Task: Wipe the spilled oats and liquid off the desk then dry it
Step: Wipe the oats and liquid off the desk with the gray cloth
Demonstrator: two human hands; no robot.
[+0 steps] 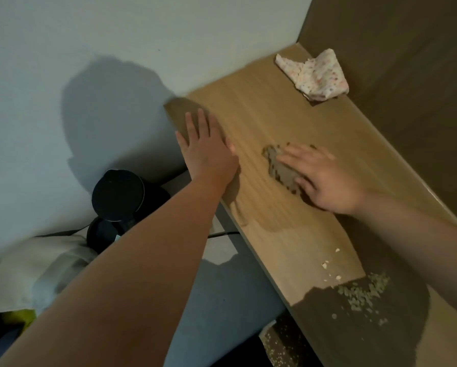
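As rt hand (325,181) presses, rag (277,168) beneath.

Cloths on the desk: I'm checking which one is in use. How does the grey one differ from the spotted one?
The grey cloth lies mid-desk under the right hand, which presses it flat; the spotted cloth sits untouched in the far corner. The grey one is dark, the spotted one pale with coloured dots and crumpled. Both rest on the desk.
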